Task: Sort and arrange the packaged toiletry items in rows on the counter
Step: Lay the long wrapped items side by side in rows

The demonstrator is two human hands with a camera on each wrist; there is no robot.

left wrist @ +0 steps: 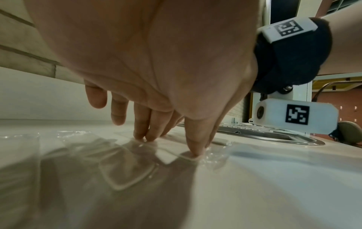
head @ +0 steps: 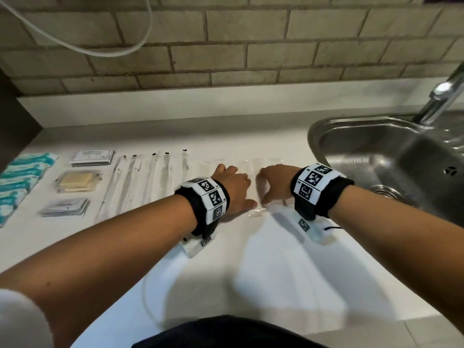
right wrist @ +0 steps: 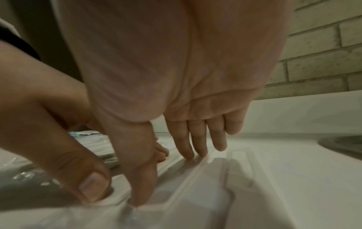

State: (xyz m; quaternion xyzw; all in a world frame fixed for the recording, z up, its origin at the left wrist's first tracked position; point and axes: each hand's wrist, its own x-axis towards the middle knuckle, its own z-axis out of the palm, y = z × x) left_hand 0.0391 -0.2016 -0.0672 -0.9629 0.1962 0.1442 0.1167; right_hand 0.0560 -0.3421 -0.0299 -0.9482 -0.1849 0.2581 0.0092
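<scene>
Several flat clear packets (head: pixel 258 172) lie side by side on the white counter (head: pixel 276 259), right of a row of long clear-wrapped toothbrushes (head: pixel 145 182). My left hand (head: pixel 238 187) presses straight fingers and thumb down on one clear packet (left wrist: pixel 127 170). My right hand (head: pixel 263 185) does the same just beside it, fingertips (right wrist: pixel 192 155) and thumb on a neighbouring clear packet (right wrist: pixel 195 186). The two thumbs almost touch at the packets' near ends. What is inside these packets I cannot tell. Neither hand lifts anything.
Teal packets (head: pixel 20 179) lie at the far left, beside three small stacks of sachets (head: pixel 91 156), (head: pixel 77 183), (head: pixel 65 208). A steel sink (head: pixel 316 136) with a faucet (head: pixel 437 96) is at the right. A brick wall runs behind, with a white cable (head: pixel 100 49) hanging on it.
</scene>
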